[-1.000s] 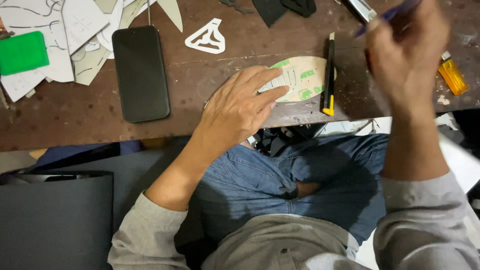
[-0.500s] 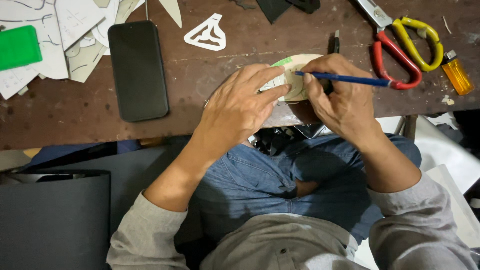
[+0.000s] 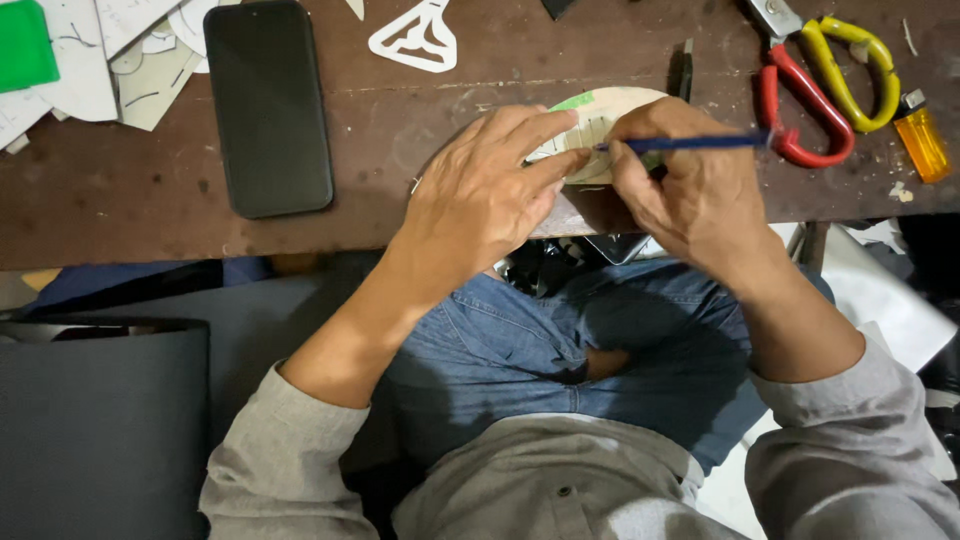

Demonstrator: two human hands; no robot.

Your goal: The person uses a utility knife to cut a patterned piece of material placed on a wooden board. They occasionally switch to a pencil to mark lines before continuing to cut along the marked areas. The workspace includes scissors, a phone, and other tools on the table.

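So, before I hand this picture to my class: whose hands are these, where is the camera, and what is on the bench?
There is no machine here. The camera sits on a person's head and looks down over their lap at a brown workbench. The left hand presses flat on a pale oval template with green patches. The right hand holds a blue pen, its tip on the template. Around them lie a dark phone, red and yellow shears, an orange lighter, a white triangular cut-out and paper patterns.
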